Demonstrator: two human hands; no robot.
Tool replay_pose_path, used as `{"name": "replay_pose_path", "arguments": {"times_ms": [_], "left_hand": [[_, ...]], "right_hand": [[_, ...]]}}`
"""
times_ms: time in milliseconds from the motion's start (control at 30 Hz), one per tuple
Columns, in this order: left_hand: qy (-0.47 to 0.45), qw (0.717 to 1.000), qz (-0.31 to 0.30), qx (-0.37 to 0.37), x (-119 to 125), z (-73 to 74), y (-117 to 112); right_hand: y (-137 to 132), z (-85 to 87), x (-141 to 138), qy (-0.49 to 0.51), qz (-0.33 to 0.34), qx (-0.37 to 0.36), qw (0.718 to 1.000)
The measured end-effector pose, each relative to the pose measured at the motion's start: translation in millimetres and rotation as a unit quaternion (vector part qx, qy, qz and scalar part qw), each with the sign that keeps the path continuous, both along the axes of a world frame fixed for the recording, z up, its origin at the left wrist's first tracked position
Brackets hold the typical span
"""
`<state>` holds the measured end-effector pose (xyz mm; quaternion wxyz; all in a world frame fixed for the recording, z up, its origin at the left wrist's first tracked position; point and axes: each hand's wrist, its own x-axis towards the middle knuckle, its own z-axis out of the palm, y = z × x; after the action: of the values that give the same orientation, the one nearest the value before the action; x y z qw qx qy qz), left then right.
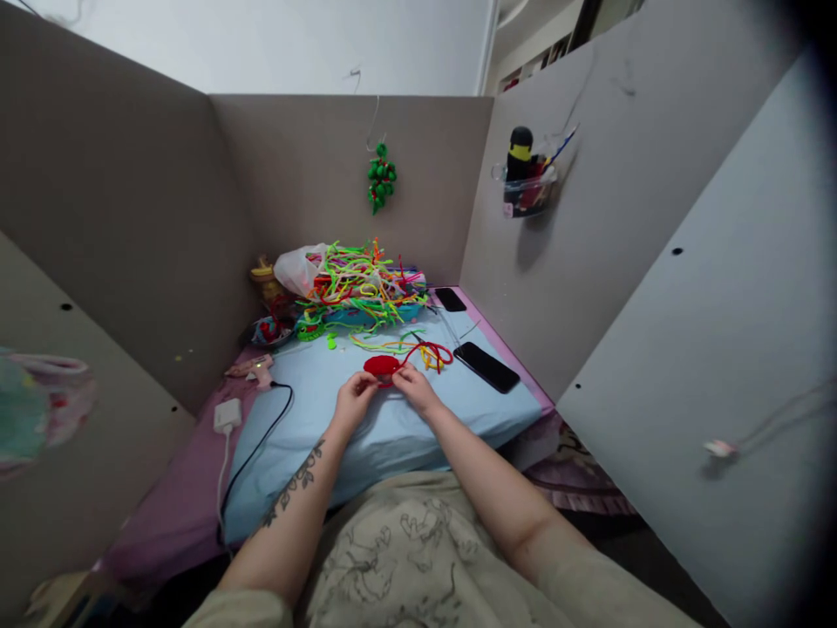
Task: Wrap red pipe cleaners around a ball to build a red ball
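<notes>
A red fuzzy piece, rounded and made of pipe cleaner (pixel 382 365), is held low over the blue cloth between my two hands. My left hand (pixel 357 397) pinches its lower left side. On the right side, my right hand (pixel 414 386) closes its fingers on the piece's edge. A loose red pipe cleaner (pixel 439 348) loops away from my right fingers toward the right. Just beyond it lie yellow pipe cleaner bits (pixel 432 356) and what looks like a thin dark-handled tool. My fingertips partly hide the lower edge of the red piece.
A blue tray (pixel 357 316) heaped with colourful pipe cleaners (pixel 366 279) stands at the back. To the right lie a black phone (pixel 487 367) and a smaller dark device (pixel 451 299). A pink glue gun (pixel 261 371) and white charger (pixel 227 415), with cables, sit left. Grey panels surround the table.
</notes>
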<state>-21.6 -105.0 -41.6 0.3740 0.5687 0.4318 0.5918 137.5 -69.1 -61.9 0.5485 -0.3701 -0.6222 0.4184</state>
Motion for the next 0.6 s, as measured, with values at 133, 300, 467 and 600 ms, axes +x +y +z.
{"name": "replay_pose_path", "arguments": {"times_ms": [133,300,467,600], "left_hand": [[0.018,1.000,0.012,-0.002,-3,-6.4,1],[0.071,0.996,0.041,0.026,-3,-6.3,-1],[0.131,0.988,0.054,0.058,-2,-2.3,-4],[0.172,0.981,0.051,0.069,-1,-4.3,-3]], "right_hand": [[0,-5.9,1,-0.002,0.010,-0.006,1.000],[3,-9.6,3,0.006,-0.001,-0.011,1.000],[3,-10.7,1,0.000,0.005,0.001,1.000],[1,-12.3,0,-0.009,-0.016,0.006,1.000]]}}
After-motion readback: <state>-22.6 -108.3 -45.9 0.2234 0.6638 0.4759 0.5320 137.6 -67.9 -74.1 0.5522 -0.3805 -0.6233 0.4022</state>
